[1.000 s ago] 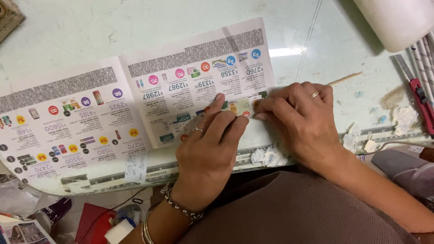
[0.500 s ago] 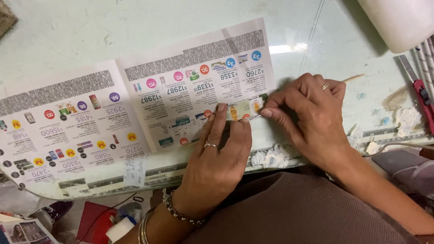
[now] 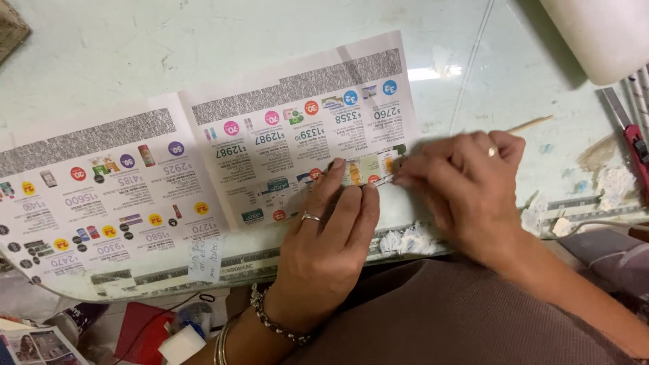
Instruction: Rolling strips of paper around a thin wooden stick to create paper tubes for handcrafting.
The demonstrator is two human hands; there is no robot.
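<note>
A: Head view: the left hand [image 3: 331, 236] lies flat on the catalogue page [image 3: 270, 162], its fingertips [image 3: 336, 165] pressing down beside a small strip of paper [image 3: 365, 169] near the page's right edge.

B: And the right hand [image 3: 466, 189]?

A: Its fingertips meet at the right end of that strip, a pinching grip as far as I can judge; that hand is blurred, so I cannot tell how firmly it closes. A second ago both hands sat bunched together over the strip. Now the left hand has slid back toward the body and flattened, and the right has shifted outward along the strip.

B: What does that tell you?

A: I judge the strip is being smoothed or pulled along its length, with the left hand acting as a hold-down; it grasps nothing, its palm open on the paper.

B: Where does the strip lie relative to the hands?

A: Between them, touching the fingertips of both, on the page near the front edge of the tabletop [image 3: 135, 61].

B: Anything else nearby?

A: A thin wooden stick [image 3: 531, 124] beyond the right hand, and a red-handled tool [image 3: 632, 138] at the far right.
</note>
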